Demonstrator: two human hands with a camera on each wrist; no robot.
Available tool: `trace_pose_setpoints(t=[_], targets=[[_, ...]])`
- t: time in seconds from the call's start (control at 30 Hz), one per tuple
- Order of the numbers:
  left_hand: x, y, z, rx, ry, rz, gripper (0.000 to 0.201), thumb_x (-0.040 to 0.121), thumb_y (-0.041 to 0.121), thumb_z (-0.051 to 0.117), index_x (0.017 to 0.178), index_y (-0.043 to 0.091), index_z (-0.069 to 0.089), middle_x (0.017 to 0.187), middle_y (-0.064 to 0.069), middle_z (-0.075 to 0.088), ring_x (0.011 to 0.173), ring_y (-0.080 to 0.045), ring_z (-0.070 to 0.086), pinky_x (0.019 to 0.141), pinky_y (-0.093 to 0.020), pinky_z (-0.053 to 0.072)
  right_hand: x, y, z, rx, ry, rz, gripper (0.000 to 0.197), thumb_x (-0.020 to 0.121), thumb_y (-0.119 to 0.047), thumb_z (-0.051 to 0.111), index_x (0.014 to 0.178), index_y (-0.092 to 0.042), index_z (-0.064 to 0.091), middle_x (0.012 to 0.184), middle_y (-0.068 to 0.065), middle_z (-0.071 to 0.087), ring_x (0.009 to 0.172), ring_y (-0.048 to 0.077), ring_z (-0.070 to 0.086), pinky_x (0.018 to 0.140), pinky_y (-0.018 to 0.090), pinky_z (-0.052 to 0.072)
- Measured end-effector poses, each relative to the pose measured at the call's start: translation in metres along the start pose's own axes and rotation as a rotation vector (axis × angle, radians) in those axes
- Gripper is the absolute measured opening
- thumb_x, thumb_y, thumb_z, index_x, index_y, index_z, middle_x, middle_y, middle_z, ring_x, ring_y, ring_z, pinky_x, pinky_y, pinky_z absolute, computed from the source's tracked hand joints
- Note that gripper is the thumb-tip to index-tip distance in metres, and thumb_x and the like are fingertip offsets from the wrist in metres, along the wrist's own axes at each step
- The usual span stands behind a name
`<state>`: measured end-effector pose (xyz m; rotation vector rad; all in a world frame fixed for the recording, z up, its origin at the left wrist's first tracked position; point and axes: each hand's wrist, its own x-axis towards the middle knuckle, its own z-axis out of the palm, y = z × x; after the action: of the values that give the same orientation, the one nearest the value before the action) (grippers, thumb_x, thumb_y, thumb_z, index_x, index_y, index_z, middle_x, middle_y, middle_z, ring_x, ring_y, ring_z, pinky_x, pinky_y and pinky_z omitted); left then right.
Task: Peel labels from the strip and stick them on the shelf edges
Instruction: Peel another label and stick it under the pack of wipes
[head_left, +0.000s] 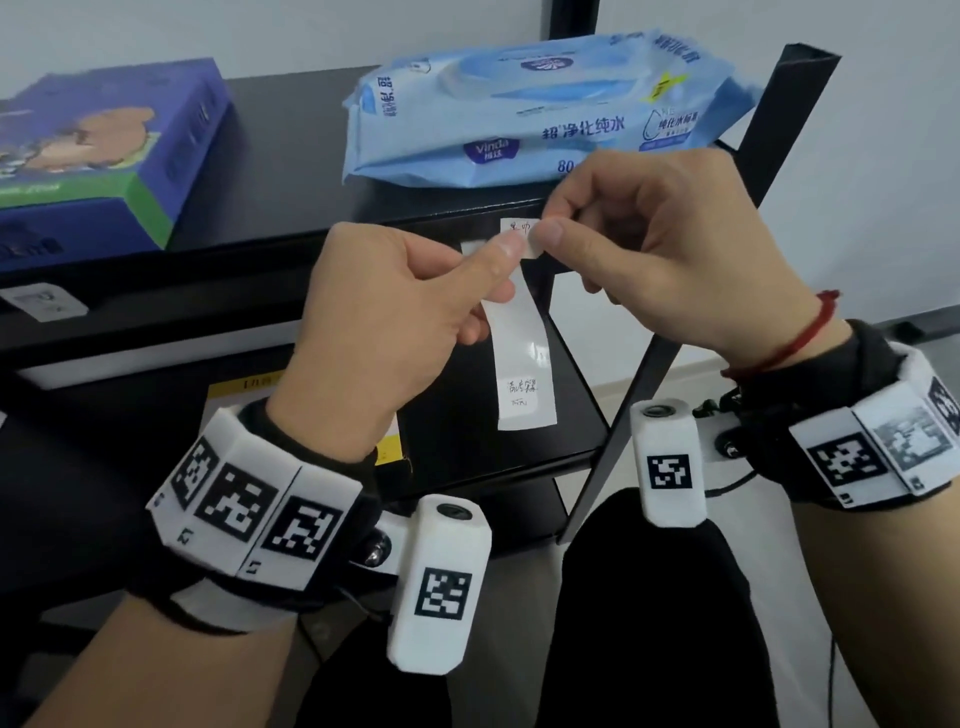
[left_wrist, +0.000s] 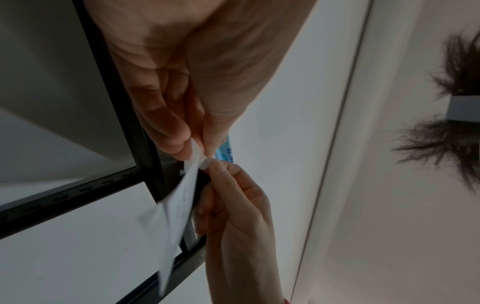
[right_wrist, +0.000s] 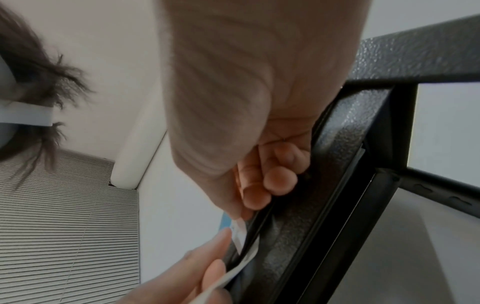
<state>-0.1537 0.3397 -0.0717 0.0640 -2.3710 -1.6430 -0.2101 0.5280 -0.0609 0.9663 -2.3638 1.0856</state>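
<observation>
In front of the black shelf edge, my left hand pinches the white backing strip near its top between thumb and fingers. The strip hangs down and carries a handwritten label near its lower end. My right hand pinches the corner of another handwritten label at the strip's top, partly lifted off the backing. In the left wrist view the left hand and the strip show from below. The right wrist view shows the right hand holding the label.
A pale blue pack of wet wipes and a blue box lie on the top shelf. A white label sits on the shelf edge at the far left. The rack's black post slants down at right. Lower shelves lie beneath.
</observation>
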Motion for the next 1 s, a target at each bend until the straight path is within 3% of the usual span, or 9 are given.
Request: trace_pose_setpoints(t=[0.13,0.37,1.0], targets=[[0.0007,-0.0014,0.0033,-0.011,0.037,-0.003,0.033,0.087,0.049,0.076,0.067,0.024,0.081,0.057,-0.008,0.071,0.049,-0.01,0.06,0.07,-0.033,0.056,0.0003,0.0004,0.0019,0.018,0.019,0.0,0.016,0.093,-0.024,0.07,0.083,-0.011,0.069,0.055,-0.004,0.06,0.05,0.02,0.055,0.055,0.017,0.04],[0.0022,-0.0024,0.0044,-0.014,0.045,-0.001,0.033,0.088,0.048,0.075,0.067,0.024,0.08,0.057,-0.005,0.072,0.049,-0.01,0.063,0.07,-0.032,0.055,0.001,0.0011,0.0041,0.044,0.039,0.007,0.018,0.091,-0.023,0.072,0.08,-0.01,0.07,0.053,-0.008,0.056,0.046,0.01,0.049,0.055,0.01,0.035],[0.0032,0.0005,0.0052,0.01,0.065,0.021,0.035,0.091,0.047,0.073,0.066,0.023,0.08,0.056,-0.006,0.071,0.048,-0.01,0.062,0.072,-0.034,0.059,0.0049,-0.0043,0.0052,0.023,0.053,0.037,0.016,0.086,-0.022,0.07,0.076,-0.01,0.069,0.054,0.002,0.062,0.046,0.01,0.049,0.054,0.008,0.035]])
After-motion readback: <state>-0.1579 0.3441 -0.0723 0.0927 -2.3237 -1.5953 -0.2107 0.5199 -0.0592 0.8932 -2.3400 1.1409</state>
